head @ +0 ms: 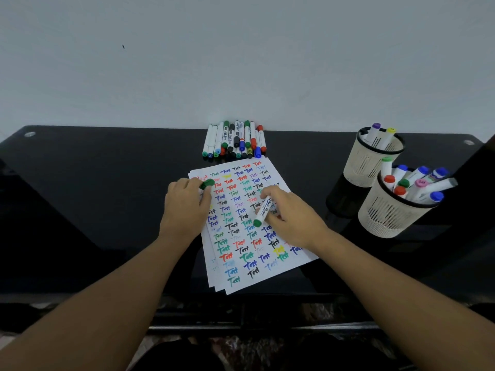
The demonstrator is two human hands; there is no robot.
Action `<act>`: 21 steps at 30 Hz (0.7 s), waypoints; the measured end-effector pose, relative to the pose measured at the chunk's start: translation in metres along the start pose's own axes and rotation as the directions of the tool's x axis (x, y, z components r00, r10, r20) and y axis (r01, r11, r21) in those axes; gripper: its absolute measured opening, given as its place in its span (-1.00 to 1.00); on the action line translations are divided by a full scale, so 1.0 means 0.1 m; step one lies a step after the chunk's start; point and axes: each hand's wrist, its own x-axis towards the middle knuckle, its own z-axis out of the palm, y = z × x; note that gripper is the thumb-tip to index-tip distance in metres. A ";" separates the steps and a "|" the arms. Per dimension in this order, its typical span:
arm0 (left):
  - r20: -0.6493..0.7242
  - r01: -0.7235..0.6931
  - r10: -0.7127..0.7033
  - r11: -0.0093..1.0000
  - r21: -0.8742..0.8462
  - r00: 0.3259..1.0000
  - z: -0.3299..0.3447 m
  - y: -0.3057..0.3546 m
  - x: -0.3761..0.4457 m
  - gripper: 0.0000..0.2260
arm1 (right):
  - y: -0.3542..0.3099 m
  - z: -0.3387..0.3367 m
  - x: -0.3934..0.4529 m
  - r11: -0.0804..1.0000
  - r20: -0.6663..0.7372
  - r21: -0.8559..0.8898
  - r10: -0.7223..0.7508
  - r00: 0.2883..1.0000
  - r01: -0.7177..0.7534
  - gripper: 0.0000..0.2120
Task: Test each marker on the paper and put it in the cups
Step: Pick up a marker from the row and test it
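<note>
Green marker [263,210] gripped by right hand [292,218], writing on paper [267,274]; left hand [184,207] pinches its cap [207,184]. Two cups [385,218] part-filled; untested pile [234,140] remains behind paper

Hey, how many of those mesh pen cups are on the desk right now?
2. The far cup stands at the desk's right rear holding two markers; the near cup sits right in front of it, crowded with markers. None seems hidden.
</note>
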 end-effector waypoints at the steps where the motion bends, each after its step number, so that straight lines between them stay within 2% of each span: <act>1: -0.019 0.032 -0.032 0.999 0.000 0.999 0.00 -0.01 0.01 -0.72 | 0.01 0.00 -0.01 1.000 -0.001 -0.021 -0.014 1.000 0.014 -0.72; 4: -0.033 0.102 -0.103 0.995 -0.005 0.994 0.01 -0.07 0.02 -0.72 | 0.04 0.01 -0.01 0.999 0.021 -0.043 -0.032 0.999 0.033 -0.69; 9: -0.012 0.145 -0.145 0.989 0.009 0.989 0.03 -0.11 0.03 -0.73 | 0.08 0.01 0.01 0.998 0.031 -0.049 -0.026 0.999 0.028 -0.66; 14: 0.014 0.106 -0.106 0.994 -0.017 0.994 0.02 -0.08 0.02 -0.58 | 0.07 0.00 0.00 0.999 0.029 -0.039 -0.024 0.999 0.025 -0.65; 18: 0.052 0.059 -0.059 0.998 0.002 0.997 0.05 -0.10 0.04 -0.60 | 0.05 -0.01 -0.01 0.999 0.037 -0.044 -0.021 0.999 0.022 -0.67; 21: 0.026 0.047 -0.046 0.998 -0.034 0.999 0.05 -0.08 0.04 -0.55 | 0.04 -0.03 -0.03 1.000 0.051 0.018 -0.001 0.999 0.000 -0.73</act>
